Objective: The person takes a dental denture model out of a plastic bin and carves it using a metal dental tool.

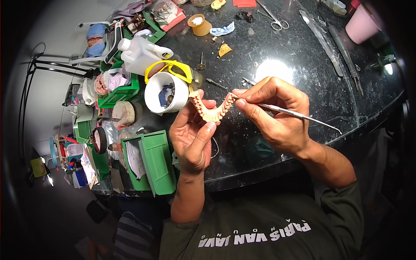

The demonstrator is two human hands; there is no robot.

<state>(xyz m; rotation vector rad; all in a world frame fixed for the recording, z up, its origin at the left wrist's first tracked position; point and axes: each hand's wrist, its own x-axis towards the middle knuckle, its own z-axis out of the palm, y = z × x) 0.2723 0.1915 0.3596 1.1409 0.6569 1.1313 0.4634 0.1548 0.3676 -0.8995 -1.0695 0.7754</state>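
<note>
Over the black worktop, my left hand [191,141] grips a horseshoe-shaped dental model [211,113] between thumb and fingers. The model is pale pinkish-orange, with a row of teeth along each arm. My right hand [277,110] is closed round a thin metal dental hand tool [291,113], held like a pen. Its hooked far end points out to the right; its working tip is at the end of the model's right arm, partly hidden by my fingers. My right thumb and forefinger are close to that same end of the model, and I cannot tell whether they touch it.
Left of my hands stand a white tub [152,100], yellow safety glasses [177,67], a white plastic bottle [141,56] and green bins [158,164]. Scissors [278,24], a handpiece [344,54] and a pink cup [363,24] lie toward the far right. Small burs and scraps dot the middle.
</note>
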